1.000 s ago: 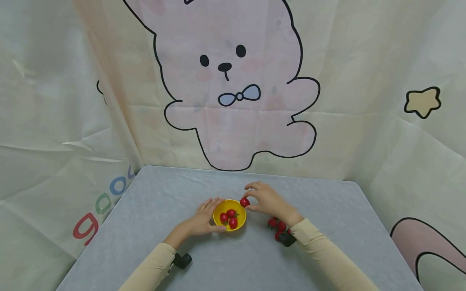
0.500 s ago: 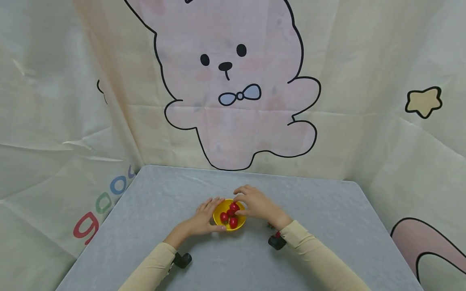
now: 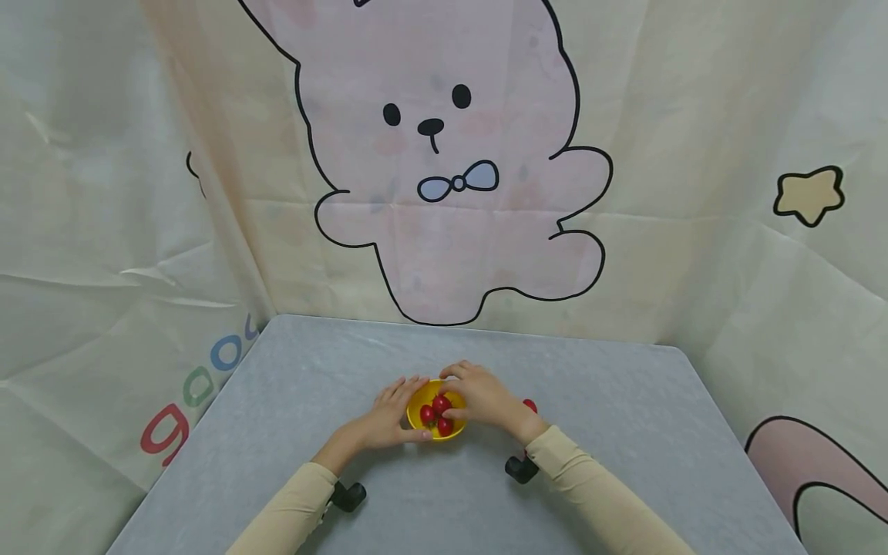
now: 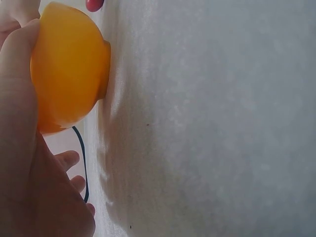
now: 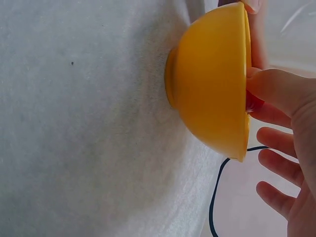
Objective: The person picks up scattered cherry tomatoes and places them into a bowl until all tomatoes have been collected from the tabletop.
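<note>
A yellow bowl (image 3: 418,434) stands on the table with red cherry tomatoes (image 3: 427,415) inside. My left hand (image 3: 385,416) holds the bowl from the left, thumb along the near rim and fingers at the far rim. From the right, my right hand (image 3: 480,397) reaches over the rim and pinches a cherry tomato (image 5: 254,101) between thumb and index finger, low inside the bowl. Its other fingers (image 5: 277,165) are spread outside. In the left wrist view the thumb (image 4: 19,52) lies against the bowl's side; the bowl's inside is hidden there.
Another cherry tomato (image 3: 530,405) shows on the table beyond the right wrist, with the forearm hiding what lies below it. Black wrist cameras (image 3: 349,497) hang under both wrists. A printed curtain (image 3: 659,154) rises behind the grey table (image 3: 430,509).
My right hand has carried a cherry tomato left from beside the bowl, over its rim and down among the others. The left hand stays on the bowl.
</note>
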A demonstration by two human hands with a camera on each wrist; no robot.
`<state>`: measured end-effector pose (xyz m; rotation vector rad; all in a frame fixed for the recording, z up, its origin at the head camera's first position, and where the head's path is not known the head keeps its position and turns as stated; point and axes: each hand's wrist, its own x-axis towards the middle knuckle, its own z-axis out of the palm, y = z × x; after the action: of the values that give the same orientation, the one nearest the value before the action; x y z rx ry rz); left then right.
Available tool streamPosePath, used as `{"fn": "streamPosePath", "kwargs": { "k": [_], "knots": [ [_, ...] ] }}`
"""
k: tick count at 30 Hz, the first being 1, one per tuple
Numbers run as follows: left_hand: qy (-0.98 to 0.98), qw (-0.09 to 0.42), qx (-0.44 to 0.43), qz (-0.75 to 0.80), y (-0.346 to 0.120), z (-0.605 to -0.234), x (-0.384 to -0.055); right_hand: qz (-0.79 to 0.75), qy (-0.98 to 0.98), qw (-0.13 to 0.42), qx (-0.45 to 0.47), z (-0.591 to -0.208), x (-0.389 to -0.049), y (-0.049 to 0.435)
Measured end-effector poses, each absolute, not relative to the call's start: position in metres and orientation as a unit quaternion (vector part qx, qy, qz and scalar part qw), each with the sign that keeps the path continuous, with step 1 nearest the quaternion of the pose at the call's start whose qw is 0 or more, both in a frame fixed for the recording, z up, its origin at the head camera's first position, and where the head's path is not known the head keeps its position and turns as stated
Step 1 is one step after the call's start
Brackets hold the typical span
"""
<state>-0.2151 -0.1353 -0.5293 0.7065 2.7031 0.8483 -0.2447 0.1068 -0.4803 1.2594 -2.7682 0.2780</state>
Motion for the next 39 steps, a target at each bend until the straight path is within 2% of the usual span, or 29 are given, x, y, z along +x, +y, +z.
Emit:
{"fn": "streamPosePath", "kwargs": {
  "k": [21, 29, 39],
  "knots": [
    [0.920, 0.109, 0.239, 0.291, -0.134, -0.530, -0.216, 0.114, -0.908, 0.039, 0.401, -0.478, -0.249, 0.116],
    [0.921, 0.114, 0.231, 0.293, -0.134, -0.530, -0.215, 0.126, -0.912, 0.078, 0.383, -0.467, -0.254, 0.136],
    [0.919, 0.109, 0.236, 0.296, -0.135, -0.532, -0.216, 0.157, -0.922, 0.069, 0.347, -0.465, -0.248, 0.174]
  ]
}}
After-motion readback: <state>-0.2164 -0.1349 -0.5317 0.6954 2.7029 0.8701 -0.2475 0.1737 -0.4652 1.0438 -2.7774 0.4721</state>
